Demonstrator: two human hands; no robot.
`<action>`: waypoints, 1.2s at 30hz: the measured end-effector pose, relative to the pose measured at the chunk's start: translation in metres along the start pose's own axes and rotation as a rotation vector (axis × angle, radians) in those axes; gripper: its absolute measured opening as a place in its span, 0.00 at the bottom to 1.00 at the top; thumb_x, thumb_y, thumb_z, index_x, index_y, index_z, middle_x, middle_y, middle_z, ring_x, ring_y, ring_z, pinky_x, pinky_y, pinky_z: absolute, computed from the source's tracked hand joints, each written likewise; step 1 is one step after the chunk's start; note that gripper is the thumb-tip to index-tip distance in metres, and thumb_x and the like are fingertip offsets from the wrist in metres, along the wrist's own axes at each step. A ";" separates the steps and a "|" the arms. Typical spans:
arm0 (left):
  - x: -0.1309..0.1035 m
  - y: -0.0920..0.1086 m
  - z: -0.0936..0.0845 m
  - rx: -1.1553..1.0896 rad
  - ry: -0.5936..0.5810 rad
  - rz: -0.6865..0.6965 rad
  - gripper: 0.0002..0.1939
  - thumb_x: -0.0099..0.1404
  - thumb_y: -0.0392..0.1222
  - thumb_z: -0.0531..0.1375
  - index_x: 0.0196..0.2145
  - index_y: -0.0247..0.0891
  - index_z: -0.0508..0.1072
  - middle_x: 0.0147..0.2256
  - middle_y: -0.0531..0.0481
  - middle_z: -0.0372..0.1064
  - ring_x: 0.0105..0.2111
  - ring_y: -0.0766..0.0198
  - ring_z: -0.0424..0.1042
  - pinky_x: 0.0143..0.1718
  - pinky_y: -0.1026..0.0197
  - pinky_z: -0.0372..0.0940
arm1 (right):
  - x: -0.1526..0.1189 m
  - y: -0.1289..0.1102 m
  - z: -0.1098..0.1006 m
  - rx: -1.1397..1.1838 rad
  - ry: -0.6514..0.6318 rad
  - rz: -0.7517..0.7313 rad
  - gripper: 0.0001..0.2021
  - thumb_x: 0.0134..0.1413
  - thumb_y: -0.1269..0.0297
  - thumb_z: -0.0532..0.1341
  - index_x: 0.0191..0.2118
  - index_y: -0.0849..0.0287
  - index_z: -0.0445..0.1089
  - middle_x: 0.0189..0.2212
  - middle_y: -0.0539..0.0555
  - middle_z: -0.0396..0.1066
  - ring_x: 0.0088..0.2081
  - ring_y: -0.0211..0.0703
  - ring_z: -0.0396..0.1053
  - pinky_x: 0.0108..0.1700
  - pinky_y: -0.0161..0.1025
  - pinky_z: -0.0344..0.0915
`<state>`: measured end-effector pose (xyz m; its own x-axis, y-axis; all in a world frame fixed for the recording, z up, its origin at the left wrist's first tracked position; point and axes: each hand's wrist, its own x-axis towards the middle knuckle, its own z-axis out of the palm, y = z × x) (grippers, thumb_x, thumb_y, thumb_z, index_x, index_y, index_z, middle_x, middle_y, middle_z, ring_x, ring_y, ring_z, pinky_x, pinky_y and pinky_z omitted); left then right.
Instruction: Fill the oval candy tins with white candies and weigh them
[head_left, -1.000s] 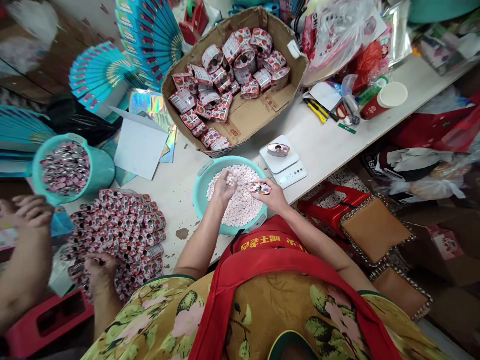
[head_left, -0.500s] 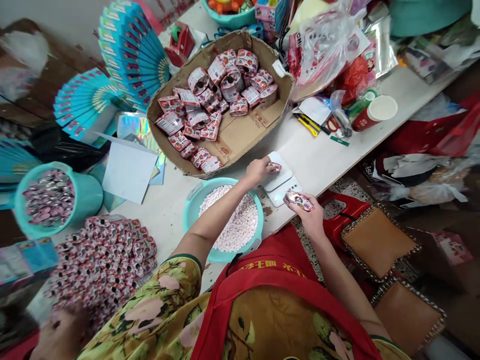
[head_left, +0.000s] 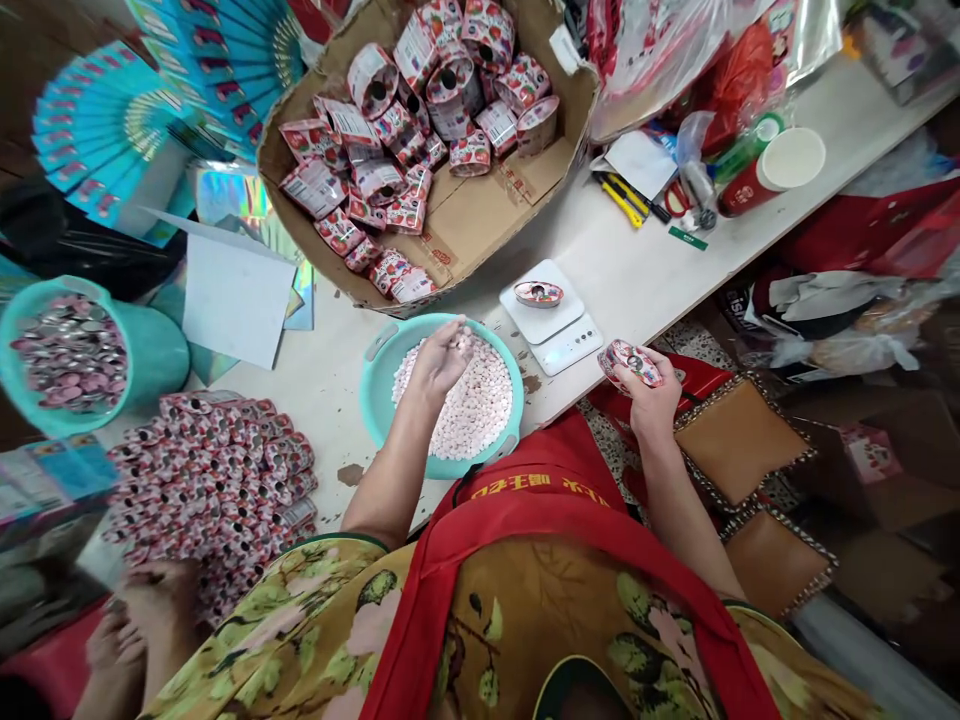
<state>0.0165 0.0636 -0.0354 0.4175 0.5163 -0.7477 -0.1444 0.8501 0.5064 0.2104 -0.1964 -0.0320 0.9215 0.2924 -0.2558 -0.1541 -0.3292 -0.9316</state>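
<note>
Turquoise basin point(head_left: 380, 395) under left hand point(head_left: 442, 362) cupping pellets point(head_left: 461, 342); right hand point(head_left: 654, 395) clamped on printed packet point(head_left: 619, 362); scale point(head_left: 561, 342) between, cardboard box point(head_left: 480, 220) beyond.

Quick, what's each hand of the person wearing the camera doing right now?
Left hand: fingers curled around a few white pellets, above the turquoise basin.
Right hand: closed on a red-and-white packet.

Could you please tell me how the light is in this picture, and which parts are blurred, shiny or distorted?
Head view: soft light on the table, dark shade below its right side; rainbow glare on the foil sheet; wide-angle stretching toward the corners; the co-worker's hand at lower left looks blurred; the boxed packets are fairly clear.
</note>
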 end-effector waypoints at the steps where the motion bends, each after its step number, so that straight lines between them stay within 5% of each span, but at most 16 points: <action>1: -0.012 -0.005 -0.012 0.005 0.021 -0.010 0.04 0.62 0.31 0.64 0.35 0.34 0.73 0.25 0.51 0.67 0.20 0.74 0.65 0.20 0.73 0.61 | -0.001 0.001 -0.002 -0.004 0.017 0.003 0.27 0.35 0.54 0.74 0.44 0.60 0.73 0.40 0.53 0.76 0.40 0.43 0.73 0.47 0.43 0.73; 5: -0.039 -0.026 -0.043 0.199 -0.042 -0.075 0.10 0.56 0.31 0.66 0.38 0.32 0.76 0.24 0.51 0.67 0.17 0.75 0.61 0.16 0.73 0.54 | -0.010 0.002 -0.005 -0.020 0.056 -0.007 0.28 0.34 0.55 0.74 0.44 0.61 0.73 0.40 0.54 0.75 0.41 0.44 0.73 0.47 0.44 0.73; 10: -0.033 -0.032 -0.044 0.467 -0.067 -0.014 0.11 0.58 0.43 0.69 0.30 0.35 0.72 0.21 0.53 0.64 0.15 0.74 0.57 0.14 0.72 0.48 | -0.022 0.004 -0.005 -0.007 0.037 0.008 0.28 0.35 0.56 0.74 0.45 0.61 0.73 0.41 0.55 0.75 0.41 0.43 0.74 0.47 0.43 0.73; 17: 0.009 -0.013 0.014 0.718 -0.333 0.158 0.10 0.61 0.40 0.67 0.25 0.35 0.72 0.19 0.54 0.57 0.17 0.72 0.51 0.19 0.68 0.46 | -0.028 0.017 -0.005 0.036 0.009 0.051 0.28 0.35 0.57 0.75 0.46 0.61 0.73 0.41 0.54 0.77 0.41 0.43 0.74 0.48 0.44 0.72; 22: 0.058 -0.011 0.071 1.173 -0.280 0.546 0.10 0.62 0.38 0.65 0.24 0.36 0.72 0.22 0.52 0.63 0.25 0.65 0.59 0.29 0.63 0.50 | -0.022 0.021 0.000 0.028 -0.023 0.055 0.27 0.36 0.56 0.75 0.45 0.61 0.74 0.41 0.55 0.77 0.40 0.43 0.74 0.48 0.45 0.72; 24: 0.071 -0.014 0.086 1.356 -0.235 0.596 0.06 0.61 0.40 0.67 0.29 0.38 0.74 0.25 0.51 0.67 0.28 0.61 0.63 0.31 0.62 0.49 | -0.017 0.020 0.002 0.033 -0.026 0.060 0.28 0.35 0.55 0.75 0.45 0.61 0.74 0.40 0.55 0.77 0.39 0.43 0.74 0.48 0.45 0.72; 29: 0.084 -0.021 0.094 1.560 -0.188 0.548 0.15 0.58 0.51 0.70 0.39 0.44 0.74 0.32 0.47 0.72 0.34 0.53 0.69 0.33 0.61 0.51 | -0.003 0.016 0.005 0.027 -0.029 0.070 0.28 0.35 0.54 0.75 0.44 0.61 0.74 0.40 0.55 0.77 0.39 0.43 0.74 0.46 0.44 0.72; 36: 0.088 -0.027 0.090 1.670 -0.199 0.557 0.08 0.63 0.48 0.66 0.34 0.42 0.75 0.31 0.43 0.73 0.39 0.48 0.73 0.38 0.58 0.55 | 0.030 0.015 0.036 0.016 -0.148 0.036 0.28 0.34 0.55 0.74 0.44 0.61 0.73 0.40 0.55 0.77 0.41 0.44 0.73 0.47 0.44 0.71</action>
<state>0.1380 0.0762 -0.0760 0.7536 0.5527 -0.3558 0.6352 -0.4730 0.6106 0.2225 -0.1602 -0.0633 0.8527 0.4102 -0.3234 -0.1932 -0.3276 -0.9249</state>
